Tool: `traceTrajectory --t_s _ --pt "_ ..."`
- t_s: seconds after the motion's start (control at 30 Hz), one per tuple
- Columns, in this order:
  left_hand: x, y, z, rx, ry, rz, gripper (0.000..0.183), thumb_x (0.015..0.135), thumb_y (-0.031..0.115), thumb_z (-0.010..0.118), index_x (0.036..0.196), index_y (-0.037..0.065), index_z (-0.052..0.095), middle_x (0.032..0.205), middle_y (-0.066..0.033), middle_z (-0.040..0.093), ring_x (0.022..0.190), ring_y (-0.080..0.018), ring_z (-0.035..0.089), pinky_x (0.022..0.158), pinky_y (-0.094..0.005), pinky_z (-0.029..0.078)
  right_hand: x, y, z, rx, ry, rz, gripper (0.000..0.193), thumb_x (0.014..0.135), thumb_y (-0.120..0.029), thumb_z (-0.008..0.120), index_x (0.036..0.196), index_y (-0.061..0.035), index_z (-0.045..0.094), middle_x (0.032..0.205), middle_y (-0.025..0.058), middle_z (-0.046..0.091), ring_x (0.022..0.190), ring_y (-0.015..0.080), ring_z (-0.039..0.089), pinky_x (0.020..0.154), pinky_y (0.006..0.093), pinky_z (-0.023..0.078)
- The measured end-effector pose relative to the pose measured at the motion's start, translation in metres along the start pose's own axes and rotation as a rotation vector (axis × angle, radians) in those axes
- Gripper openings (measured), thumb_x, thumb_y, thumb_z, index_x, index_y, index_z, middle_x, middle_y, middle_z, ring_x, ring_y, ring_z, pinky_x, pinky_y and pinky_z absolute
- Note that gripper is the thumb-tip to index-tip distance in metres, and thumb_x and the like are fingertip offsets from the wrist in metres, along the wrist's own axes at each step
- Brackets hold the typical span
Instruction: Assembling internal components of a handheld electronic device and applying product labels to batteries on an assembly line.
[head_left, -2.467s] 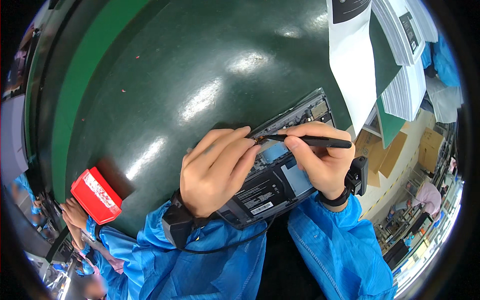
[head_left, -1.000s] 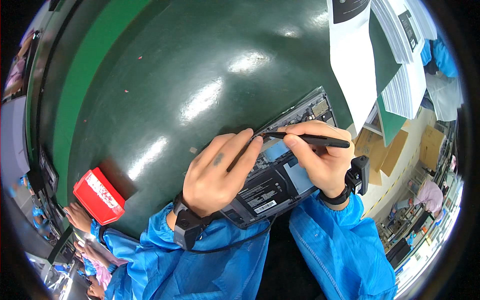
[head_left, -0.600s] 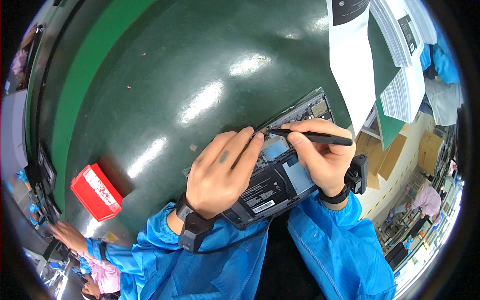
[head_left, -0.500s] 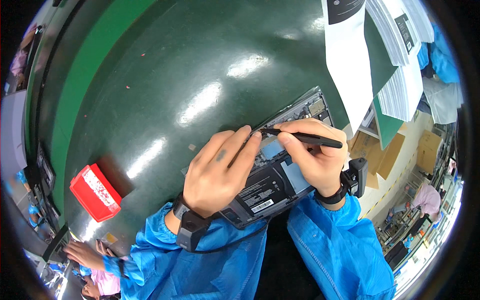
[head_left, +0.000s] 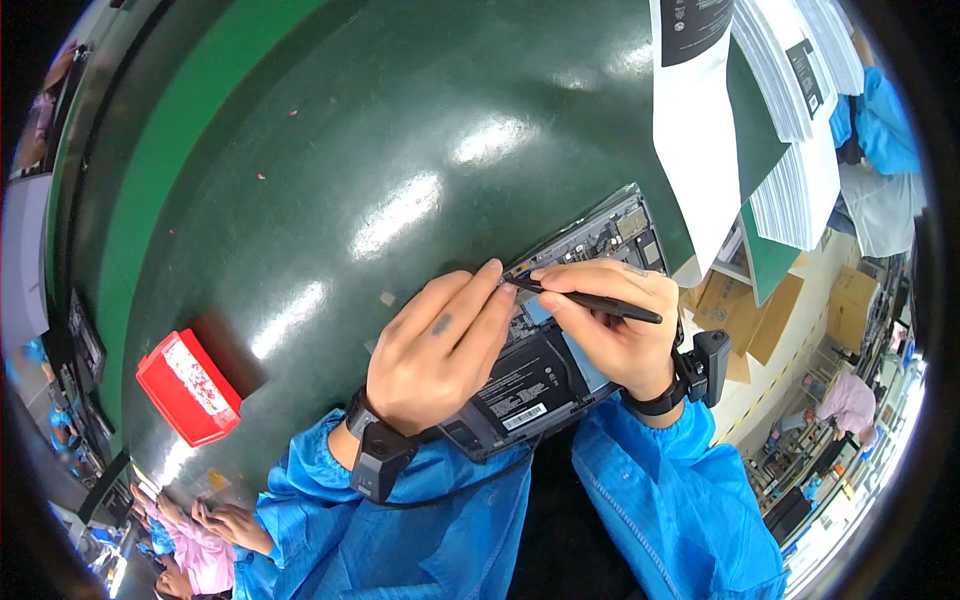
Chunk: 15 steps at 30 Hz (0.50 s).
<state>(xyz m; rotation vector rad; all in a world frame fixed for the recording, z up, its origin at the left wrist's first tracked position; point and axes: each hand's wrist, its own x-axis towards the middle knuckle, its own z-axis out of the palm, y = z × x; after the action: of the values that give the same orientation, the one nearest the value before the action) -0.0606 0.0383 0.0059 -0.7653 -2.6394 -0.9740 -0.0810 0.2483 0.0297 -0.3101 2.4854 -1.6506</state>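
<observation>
An opened laptop base (head_left: 632,224) lies at a slant before me, its circuit board and black battery (head_left: 522,388) exposed. My left hand (head_left: 435,345) rests flat over its left part, fingers stretched out with their tips at the board's far edge. In my right hand (head_left: 625,325) is a pair of slim black tweezers (head_left: 612,306), gripped between thumb and fingers like a pen. The tweezers' tip meets the board right beside my left fingertips; what lies under it is too small to make out. Both hands cover parts of the board.
A red plastic bin (head_left: 190,388) stands at the left on the green table (head_left: 330,130). Stacks of white sheets (head_left: 790,200) and a long white paper (head_left: 695,150) are at the far right. Another person's hand (head_left: 235,525) shows at the lower left, and cardboard boxes (head_left: 735,310) sit beyond the right edge.
My right hand and the tweezers have shifted slightly left and toward me, with the tip now closer to my left fingertips. The other person's hand at lower left has moved.
</observation>
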Motion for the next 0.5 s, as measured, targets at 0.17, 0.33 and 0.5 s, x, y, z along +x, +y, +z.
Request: traceTrajectory --t_s 0.17,0.33,0.5 --pt "-0.001 0.000 -0.002 0.022 -0.034 0.022 0.030 0.074 0.001 0.078 0.103 -0.002 0.075 0.112 -0.0167 0.072 0.093 -0.0285 0.070 0.079 -0.0368 0.061 -0.001 0.011 0.000 0.056 0.051 -0.087 0.016 0.081 0.000 0.082 0.096 -0.0008 0.076 0.094 0.0130 0.078 0.076 0.0179 0.076 0.064 0.0261 0.058" --pt "0.000 -0.002 0.002 0.001 -0.012 0.009 0.030 0.075 0.001 0.076 0.104 -0.002 0.074 0.112 -0.0164 0.072 0.094 -0.0287 0.070 0.081 -0.0366 0.061 -0.001 0.010 0.000 0.021 0.048 -0.054 0.015 0.081 0.000 0.082 0.094 -0.0012 0.076 0.093 0.0126 0.078 0.072 0.0161 0.074 0.061 0.0250 0.056" --pt "0.001 0.002 -0.003 0.002 -0.021 -0.015 0.030 0.075 0.001 0.075 0.105 -0.003 0.074 0.112 -0.0157 0.072 0.095 -0.0286 0.070 0.082 -0.0369 0.060 -0.002 0.012 0.002 0.033 0.100 -0.104 0.014 0.083 0.000 0.080 0.096 -0.0014 0.077 0.093 0.0116 0.077 0.064 0.0090 0.066 0.055 0.0199 0.050"
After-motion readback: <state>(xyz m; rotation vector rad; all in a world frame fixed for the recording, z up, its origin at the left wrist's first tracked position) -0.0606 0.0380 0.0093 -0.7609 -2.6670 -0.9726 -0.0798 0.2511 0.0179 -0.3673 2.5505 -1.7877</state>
